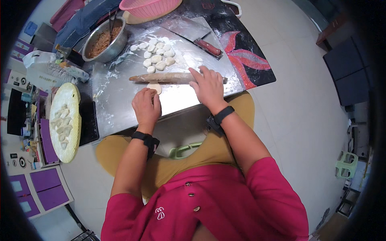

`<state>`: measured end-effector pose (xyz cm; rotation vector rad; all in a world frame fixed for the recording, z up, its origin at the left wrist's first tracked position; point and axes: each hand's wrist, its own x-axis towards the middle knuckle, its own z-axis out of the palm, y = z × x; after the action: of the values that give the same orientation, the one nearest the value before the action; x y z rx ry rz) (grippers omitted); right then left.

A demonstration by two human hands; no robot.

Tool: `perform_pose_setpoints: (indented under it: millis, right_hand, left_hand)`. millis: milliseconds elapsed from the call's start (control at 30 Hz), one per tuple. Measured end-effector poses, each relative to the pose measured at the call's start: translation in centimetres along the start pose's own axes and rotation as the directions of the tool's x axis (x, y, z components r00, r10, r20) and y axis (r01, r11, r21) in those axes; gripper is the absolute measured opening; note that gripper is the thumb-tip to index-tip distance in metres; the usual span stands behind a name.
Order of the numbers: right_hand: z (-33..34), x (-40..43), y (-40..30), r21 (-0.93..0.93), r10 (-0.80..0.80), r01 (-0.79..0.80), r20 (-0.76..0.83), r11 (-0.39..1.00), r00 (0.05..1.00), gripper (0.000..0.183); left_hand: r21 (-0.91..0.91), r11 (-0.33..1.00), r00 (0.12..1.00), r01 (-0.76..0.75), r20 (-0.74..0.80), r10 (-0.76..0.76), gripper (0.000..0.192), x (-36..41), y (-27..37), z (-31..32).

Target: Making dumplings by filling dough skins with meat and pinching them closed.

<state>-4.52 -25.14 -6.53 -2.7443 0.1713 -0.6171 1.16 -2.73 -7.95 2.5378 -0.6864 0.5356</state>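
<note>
A wooden rolling pin lies crosswise on the floured metal board. My right hand rests over the pin's right part, fingers stretched across it. Under the pin's left half is a small flattened dough wrapper. The curled fingers and thumb of my left hand pinch its near edge; the exact contact is partly hidden. Beyond the pin sits a cluster of several small floured dough pieces. A cleaver with a reddish handle lies on the board at the far right.
A metal bowl of minced filling, with chopsticks in it, stands at the back left. Left of the board, a pale yellow tray bears several dumplings, near a plastic bag. A pink basket sits at the back.
</note>
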Motion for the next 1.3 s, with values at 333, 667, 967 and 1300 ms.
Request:
perform_pose_setpoints:
  millis: [333, 667, 967, 1300]
  right_hand:
    - [-0.7, -1.8, 0.8, -0.031, -0.037, 0.036, -0.037, 0.999, 0.999, 0.057]
    - [-0.8, -2.7, 1.3, -0.044, -0.017, 0.018, 0.021, 0.999, 1.0, 0.06]
    - [-0.3, -2.9, 1.1, -0.04, -0.089, 0.09, 0.034, 0.995, 0.995, 0.059]
    - [-1.9, 0.6, 1.7, 0.087, -0.449, 0.446, 0.321, 0.891, 0.834, 0.066]
  left_hand:
    - [-0.187, 0.982, 0.998, 0.034, 0.054, -0.025, 0.04, -1.9, -2.0, -2.0]
    - [-0.145, 0.985, 0.964, 0.096, 0.261, -0.056, 0.046, -6.5, -1.3, -5.6]
    - [-0.12, 0.99, 0.949, 0.079, 0.314, -0.038, 0.049, -6.6, -1.0, -6.3]
    - [0.175, 0.933, 0.886, -0.315, 0.406, 0.223, 0.046, -1.8, -5.1, -6.6]
